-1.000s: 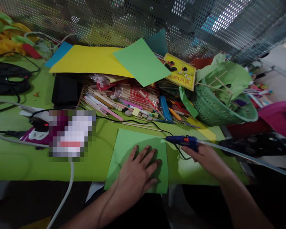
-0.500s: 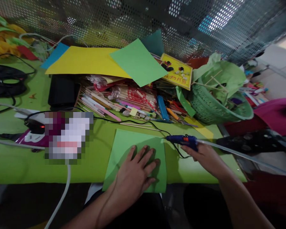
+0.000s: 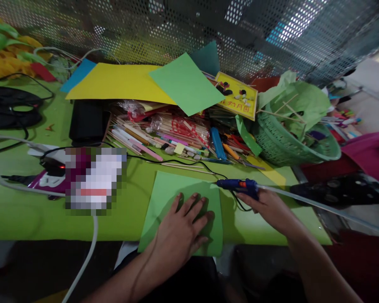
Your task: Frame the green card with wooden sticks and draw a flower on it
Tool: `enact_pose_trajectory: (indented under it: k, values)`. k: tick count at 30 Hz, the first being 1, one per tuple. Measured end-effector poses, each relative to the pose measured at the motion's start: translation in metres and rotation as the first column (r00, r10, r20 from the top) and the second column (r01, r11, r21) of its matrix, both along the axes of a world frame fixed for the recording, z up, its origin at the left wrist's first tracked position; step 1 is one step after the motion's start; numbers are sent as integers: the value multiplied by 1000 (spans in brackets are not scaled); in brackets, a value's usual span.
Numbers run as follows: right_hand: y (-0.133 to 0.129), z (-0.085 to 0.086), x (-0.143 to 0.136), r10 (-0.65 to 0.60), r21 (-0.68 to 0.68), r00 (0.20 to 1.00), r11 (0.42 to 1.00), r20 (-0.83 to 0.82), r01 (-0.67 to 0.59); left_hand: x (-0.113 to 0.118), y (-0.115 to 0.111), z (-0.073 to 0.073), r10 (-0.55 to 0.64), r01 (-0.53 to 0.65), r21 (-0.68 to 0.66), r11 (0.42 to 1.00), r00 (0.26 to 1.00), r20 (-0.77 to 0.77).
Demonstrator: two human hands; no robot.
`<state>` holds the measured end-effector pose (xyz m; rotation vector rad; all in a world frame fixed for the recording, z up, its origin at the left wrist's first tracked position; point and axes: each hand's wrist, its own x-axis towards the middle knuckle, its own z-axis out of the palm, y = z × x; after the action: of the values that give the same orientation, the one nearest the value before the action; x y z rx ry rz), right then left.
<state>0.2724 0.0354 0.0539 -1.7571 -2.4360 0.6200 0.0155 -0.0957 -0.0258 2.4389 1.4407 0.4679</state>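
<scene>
A square of green paper [image 3: 164, 189] lies at the front edge of the table, its near edge sticking out over it. My left hand [image 3: 185, 225] rests flat on the paper with fingers spread. My right hand [image 3: 268, 206] is wrapped round a blue hot glue gun [image 3: 238, 186], held on its side. The gun's nozzle points left and is at the paper's upper right corner; whether it touches cannot be made out. A long clear glue stick [image 3: 318, 206] runs out of the back of the gun to the right.
Behind lie wooden sticks, pens and a blue cutter [image 3: 218, 144], below yellow card [image 3: 120, 82] and another green sheet [image 3: 188, 84]. A green basket [image 3: 271, 141] stands right. At left are a purple power strip [image 3: 44, 181], cables and a blurred-out phone-like object [image 3: 97, 181].
The glue gun's nozzle has shifted slightly left along the paper's top edge, at its right corner. My left hand stays on the paper. The whole view has shifted a little.
</scene>
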Motion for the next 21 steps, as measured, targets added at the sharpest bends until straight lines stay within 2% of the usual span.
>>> enact_pose_trajectory:
  k: [10,13,16,18,21]
  values:
    - [-1,-3,-19,25,-7,999,1000,-47,-26,-1,-2,-4,-13,13,0,1000,1000,17]
    - [1,-5,-10,-24,-51,996,999,-84,19,0,-1,-3,-9,9,-13,1000,1000,21]
    - [3,-10,10,-130,-139,971,985,-203,103,1,-1,-3,9,-9,-17,1000,1000,20]
    - [5,-13,25,-237,-200,912,964,-336,177,2,-1,-3,16,-16,-12,1000,1000,15]
    - [9,-18,43,-438,-282,703,899,-561,335,2,-1,-5,18,-18,4,1000,1000,6]
